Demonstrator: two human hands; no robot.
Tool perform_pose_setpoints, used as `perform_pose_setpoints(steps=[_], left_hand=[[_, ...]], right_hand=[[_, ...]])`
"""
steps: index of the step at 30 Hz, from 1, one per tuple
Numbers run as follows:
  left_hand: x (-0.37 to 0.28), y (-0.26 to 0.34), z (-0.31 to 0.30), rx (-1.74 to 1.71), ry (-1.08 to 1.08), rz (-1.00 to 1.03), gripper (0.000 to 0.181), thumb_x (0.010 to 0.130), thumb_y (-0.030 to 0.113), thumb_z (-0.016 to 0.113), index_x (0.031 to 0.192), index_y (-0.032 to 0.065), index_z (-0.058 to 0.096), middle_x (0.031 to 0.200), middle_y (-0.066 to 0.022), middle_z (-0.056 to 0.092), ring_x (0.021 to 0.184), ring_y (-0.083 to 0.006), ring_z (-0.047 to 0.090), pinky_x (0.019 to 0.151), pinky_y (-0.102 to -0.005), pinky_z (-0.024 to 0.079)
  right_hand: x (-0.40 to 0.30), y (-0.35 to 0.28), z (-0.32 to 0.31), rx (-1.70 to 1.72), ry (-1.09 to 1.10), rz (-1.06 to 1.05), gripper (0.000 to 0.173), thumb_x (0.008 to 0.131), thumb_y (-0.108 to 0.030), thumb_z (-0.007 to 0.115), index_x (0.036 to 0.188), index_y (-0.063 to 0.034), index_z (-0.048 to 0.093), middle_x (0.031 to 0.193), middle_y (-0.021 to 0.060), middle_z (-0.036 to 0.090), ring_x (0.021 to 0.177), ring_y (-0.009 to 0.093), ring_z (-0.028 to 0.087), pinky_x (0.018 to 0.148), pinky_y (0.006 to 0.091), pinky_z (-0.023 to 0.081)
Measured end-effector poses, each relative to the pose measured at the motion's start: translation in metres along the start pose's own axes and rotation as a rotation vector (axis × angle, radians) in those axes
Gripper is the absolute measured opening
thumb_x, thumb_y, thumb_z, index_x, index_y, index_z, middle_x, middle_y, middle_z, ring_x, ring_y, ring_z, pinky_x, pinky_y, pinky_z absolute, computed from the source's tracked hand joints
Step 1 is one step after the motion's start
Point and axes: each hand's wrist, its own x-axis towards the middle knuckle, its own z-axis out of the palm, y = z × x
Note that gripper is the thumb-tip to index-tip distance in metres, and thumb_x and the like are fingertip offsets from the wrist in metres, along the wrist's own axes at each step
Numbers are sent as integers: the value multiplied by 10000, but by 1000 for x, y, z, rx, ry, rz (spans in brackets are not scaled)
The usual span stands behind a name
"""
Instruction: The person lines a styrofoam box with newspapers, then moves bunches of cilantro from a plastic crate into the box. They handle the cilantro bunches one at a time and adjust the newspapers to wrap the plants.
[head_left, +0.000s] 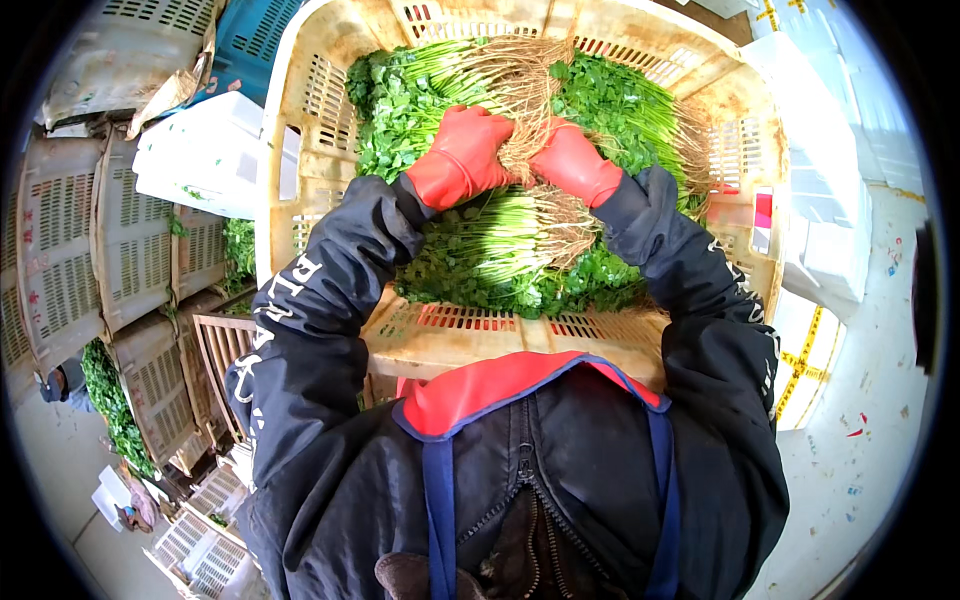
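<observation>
Inside a large, stained cream plastic crate (322, 187) lie bunches of leafy green herbs with pale stems and long brown roots, resembling coriander. My left hand (469, 154), in a red rubber glove, curls around a tuft of roots (521, 154) at the crate's middle. From the other side my right hand (577, 163), gloved the same way, grips these roots too. One bunch (517, 232) lies nearest me, its roots to the right. Another bunch (420, 90) fills the far left, and a third (622, 105) lies at the right. Some fingertips are hidden by roots.
White foam boxes (202, 146) stand left of the crate, with more white boxes (825, 247) on the right. Stacked slotted crates (135, 240), some with greens, line the left side. A blue crate (251, 45) is at upper left. Scraps dot the grey floor (862, 465).
</observation>
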Motion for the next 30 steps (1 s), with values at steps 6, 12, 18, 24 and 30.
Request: perform_pose_setpoints(steps=[6,12,18,24,30], left_hand=[[-2,-6,-9,-146,-58,-59,324,584,307,770,775,71,658,754,-155,612,736,-355,577,673,-410,472],[-12,-35,5,-193,60,184,343,579,317,762,747,55,618,737,-155,607,740,-359,573,717,-397,459],[-21,-21,3,-214,33,56,345,580,334,765,814,115,639,773,-116,614,844,-327,575,917,-467,371],[-33,1,-2,-60,-24,66,339,637,327,702,942,191,645,908,-64,617,946,-296,551,961,-531,315],[-33,10,-13,40,-148,122,458,670,428,673,1052,181,613,1060,-77,588,1073,-319,493,991,-547,274]], right_hand=[[-30,-12,-20,-252,-171,128,396,809,-271,600,1068,29,592,894,143,668,669,184,629,618,313,502],[-96,18,-7,-1137,-177,-341,651,730,-237,645,1296,-5,422,812,106,575,753,248,559,645,374,431],[-92,37,8,-1454,-131,-277,670,666,-164,654,1286,-36,434,785,92,567,751,263,547,630,386,384],[-93,17,4,-1160,-93,-299,89,736,-106,588,738,-18,586,675,123,555,729,301,517,706,412,363],[-65,-22,-5,-991,-196,-130,122,768,-152,570,774,-31,584,693,200,579,687,394,571,603,454,463]])
